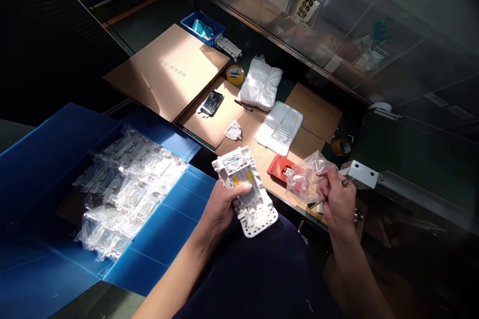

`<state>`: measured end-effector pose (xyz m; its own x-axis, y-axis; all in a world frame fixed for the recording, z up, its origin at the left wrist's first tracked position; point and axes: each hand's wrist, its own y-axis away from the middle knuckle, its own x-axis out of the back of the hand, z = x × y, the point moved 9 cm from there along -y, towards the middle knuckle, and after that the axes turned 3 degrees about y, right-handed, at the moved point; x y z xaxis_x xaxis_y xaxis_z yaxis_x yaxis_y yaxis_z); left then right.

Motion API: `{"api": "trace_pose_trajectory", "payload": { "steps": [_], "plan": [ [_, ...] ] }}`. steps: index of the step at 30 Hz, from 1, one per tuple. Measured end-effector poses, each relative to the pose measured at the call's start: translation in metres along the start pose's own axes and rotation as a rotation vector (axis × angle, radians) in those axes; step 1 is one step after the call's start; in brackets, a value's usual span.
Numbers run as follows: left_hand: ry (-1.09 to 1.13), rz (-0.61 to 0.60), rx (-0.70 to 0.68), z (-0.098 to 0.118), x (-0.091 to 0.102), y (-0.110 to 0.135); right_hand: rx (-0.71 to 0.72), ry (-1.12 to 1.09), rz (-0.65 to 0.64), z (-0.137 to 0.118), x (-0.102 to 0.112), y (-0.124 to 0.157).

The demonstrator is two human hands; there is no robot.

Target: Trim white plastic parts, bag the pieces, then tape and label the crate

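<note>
My left hand [224, 203] grips a white plastic housing [258, 212] with yellow strips and a small clear window, its thumb lying across the middle. The housing is tilted in front of my body. To the right, my right hand [339, 194] is closed on a crumpled clear plastic bag [312, 174], which hangs to the left of the fingers. Behind the bag, a red device [279, 167] lies on the cardboard-covered bench and is partly hidden. At the left, a blue box [149, 239] holds several bagged white housings [130, 179].
Stacks of clear bags [262, 82] lie on the bench near a tape roll [235, 75], a pen [243, 105] and a phone [212, 103]. A large cardboard sheet [168, 70] and a blue bin [187, 21] are farther back. A metal bracket [361, 174] juts out at right.
</note>
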<state>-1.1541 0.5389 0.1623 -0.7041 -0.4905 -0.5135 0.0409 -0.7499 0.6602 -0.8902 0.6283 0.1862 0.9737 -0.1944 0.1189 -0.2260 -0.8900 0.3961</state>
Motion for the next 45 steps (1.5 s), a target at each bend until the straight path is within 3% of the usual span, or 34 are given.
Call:
{"api": "trace_pose_trajectory", "payload": {
  "steps": [2,4,10,17,23,28,31,34,37,41,45],
  "plan": [
    [-0.086,-0.004,-0.002,0.006,0.01,-0.006,0.034,0.038,-0.005,-0.002,-0.002,-0.002],
    [-0.194,-0.098,0.017,0.008,0.008,-0.009,0.054,0.113,-0.051,-0.001,-0.009,0.0],
    [-0.46,-0.395,0.099,0.001,-0.027,0.002,0.148,0.409,-0.182,-0.002,-0.04,0.013],
    [-0.86,-0.465,0.088,0.011,-0.041,0.003,0.298,0.532,-0.263,-0.023,-0.062,0.016],
    [-0.829,-0.566,0.017,0.002,-0.06,-0.011,0.494,0.633,-0.481,-0.05,-0.08,0.017],
    [-0.847,-0.48,-0.041,-0.013,-0.057,-0.021,0.742,0.791,-0.797,-0.071,-0.089,0.033],
    [-0.778,-0.382,0.028,-0.022,-0.043,-0.024,0.841,0.911,-0.869,-0.073,-0.077,0.035],
    [-0.548,-0.301,0.09,-0.025,-0.032,-0.022,0.818,1.038,-0.934,-0.052,-0.067,0.036],
    [-0.511,-0.173,0.087,-0.024,-0.018,-0.022,0.783,1.001,-1.055,-0.026,-0.072,0.056],
    [-0.654,-0.071,-0.04,-0.019,-0.014,-0.025,0.828,0.734,-1.008,-0.023,-0.087,0.088],
    [-0.459,-0.036,-0.076,-0.025,-0.013,-0.032,0.798,0.768,-0.954,-0.022,-0.095,0.102]
  ]
}}
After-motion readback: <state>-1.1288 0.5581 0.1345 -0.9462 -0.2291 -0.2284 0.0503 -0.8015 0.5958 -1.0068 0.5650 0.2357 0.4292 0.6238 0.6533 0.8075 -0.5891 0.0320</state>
